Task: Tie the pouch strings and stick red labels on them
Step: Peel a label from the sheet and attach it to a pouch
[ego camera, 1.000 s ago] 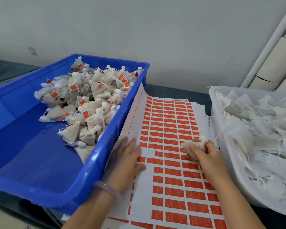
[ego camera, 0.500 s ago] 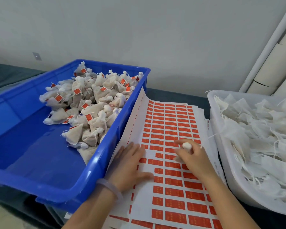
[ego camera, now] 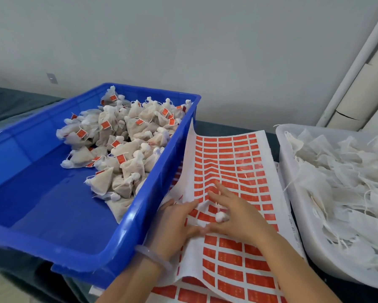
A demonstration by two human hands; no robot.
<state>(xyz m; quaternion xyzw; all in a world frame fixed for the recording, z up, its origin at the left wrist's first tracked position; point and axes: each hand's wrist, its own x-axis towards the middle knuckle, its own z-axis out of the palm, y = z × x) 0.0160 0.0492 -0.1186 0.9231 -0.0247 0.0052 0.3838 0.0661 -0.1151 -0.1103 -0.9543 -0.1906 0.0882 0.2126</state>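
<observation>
A white sheet of red labels (ego camera: 234,162) lies between two bins, its left edge curling up against the blue one. My left hand (ego camera: 175,224) rests on the sheet's left part with fingers spread, and the paper bunches up beside it. My right hand (ego camera: 238,213) lies over the sheet's middle and holds a small white pouch (ego camera: 221,216), whose knotted top shows between the fingers. The index finger stretches forward onto the labels. Most of the pouch is hidden under the palm.
A blue bin (ego camera: 126,232) on the left holds a heap of tied pouches with red labels (ego camera: 126,141). On the right, a white bin (ego camera: 301,228) is full of flat white pouches with loose strings (ego camera: 345,176). More label sheets (ego camera: 188,294) lie beneath.
My right hand has slid left with the pouch to meet my left hand, and its fingers now reach onto the labels. The sheet has buckled upward between the hands.
</observation>
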